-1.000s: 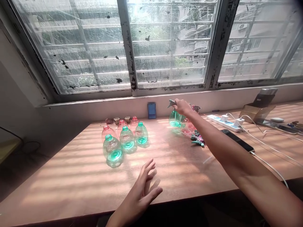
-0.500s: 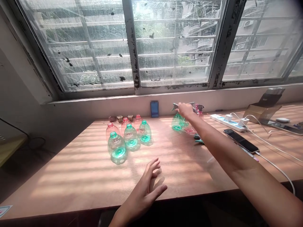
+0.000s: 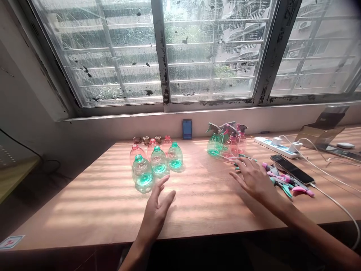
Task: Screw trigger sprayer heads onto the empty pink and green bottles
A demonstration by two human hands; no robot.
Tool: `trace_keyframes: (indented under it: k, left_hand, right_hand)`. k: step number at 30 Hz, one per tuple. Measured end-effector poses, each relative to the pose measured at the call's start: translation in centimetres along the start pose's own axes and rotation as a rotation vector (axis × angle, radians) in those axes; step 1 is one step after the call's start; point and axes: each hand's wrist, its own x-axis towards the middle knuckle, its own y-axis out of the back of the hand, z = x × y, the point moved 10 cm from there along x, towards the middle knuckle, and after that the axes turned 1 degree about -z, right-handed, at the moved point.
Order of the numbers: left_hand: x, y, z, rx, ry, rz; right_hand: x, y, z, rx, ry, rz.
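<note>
My left hand [image 3: 158, 205] is open and holds nothing, its fingers pointing toward a green bottle without a top [image 3: 142, 173]. Beside that bottle stand two more green bottles [image 3: 159, 160], with pink bottles [image 3: 136, 151] behind them. Fingers spread, my right hand [image 3: 249, 173] hovers by a heap of loose pink and green spray heads [image 3: 284, 182]. I cannot tell whether its fingertips touch the nearest one. Beyond it, green spray bottles [image 3: 214, 143] and pink spray bottles [image 3: 232, 145] stand grouped with their spray heads on.
A black phone [image 3: 292, 168] lies by the heap, with a white cable. Behind are a white power strip [image 3: 276, 146] with plugs and an open box [image 3: 318, 130]. A blue device [image 3: 186, 129] leans on the wall under the window. Small dark objects [image 3: 146, 140] stand behind the bottles.
My right hand has left the green spray bottle and come back toward me, over the spray heads. My left hand has shifted left toward the topless bottles. The view has turned slightly.
</note>
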Motion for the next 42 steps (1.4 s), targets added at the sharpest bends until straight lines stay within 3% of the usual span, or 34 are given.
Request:
trace_keyframes:
  k: [3, 5, 7, 9, 13, 16, 20, 22, 25, 29, 33, 37, 42]
  left_hand:
    - [1.6, 5.0, 4.3, 0.202, -0.233, 0.230]
    - [3.0, 8.1, 6.1, 0.386, -0.300, 0.367]
    - [4.9, 10.3, 5.5, 0.498, -0.236, 0.390]
    - [6.7, 11.1, 3.5, 0.495, -0.154, 0.299]
    - [6.4, 11.2, 1.0, 0.497, -0.150, 0.247]
    - [4.0, 10.0, 0.7, 0.513, -0.157, 0.234]
    - [1.5, 5.8, 0.2, 0.402, -0.092, 0.108]
    - [1.0, 2.8, -0.3, 0.267, -0.044, -0.005]
    - [0.4, -1.5, -0.1, 0.185, -0.082, -0.152]
    - [-0.1, -3.1, -0.1, 0.146, -0.092, -0.147]
    - [-0.5, -3.9, -0.8, 0.009, -0.016, -0.259]
    - [-0.6, -4.1, -0.9, 0.074, -0.028, -0.303]
    - [-0.7, -4.3, -0.7, 0.258, -0.104, -0.300]
  right_hand:
    - [-5.8, -0.7, 1.2, 0.058, -0.052, 0.004]
    - [-8.4, -0.7, 2.6, 0.079, -0.116, 0.025]
    - [-10.0, -0.8, 4.6, 0.062, -0.198, 0.052]
    - [-11.1, -1.1, 6.6, 0.011, -0.285, 0.074]
    - [-11.6, -3.4, 8.8, -0.043, -0.283, 0.001]
    - [-11.3, -4.9, 10.2, -0.041, -0.312, -0.043]
    - [-10.8, -5.8, 10.8, -0.025, -0.353, -0.075]
    - [-10.8, -5.7, 9.8, -0.011, -0.328, -0.074]
    - [-10.9, -4.9, 6.6, 0.034, -0.260, -0.049]
    - [-10.4, -3.9, 2.4, 0.131, -0.184, -0.036]
    - [-8.4, -4.1, 0.8, 0.253, -0.153, -0.044]
    - [-6.9, -5.3, 1.4, 0.267, -0.245, -0.093]
    - [-7.0, -6.0, 2.6, 0.313, -0.372, -0.135]
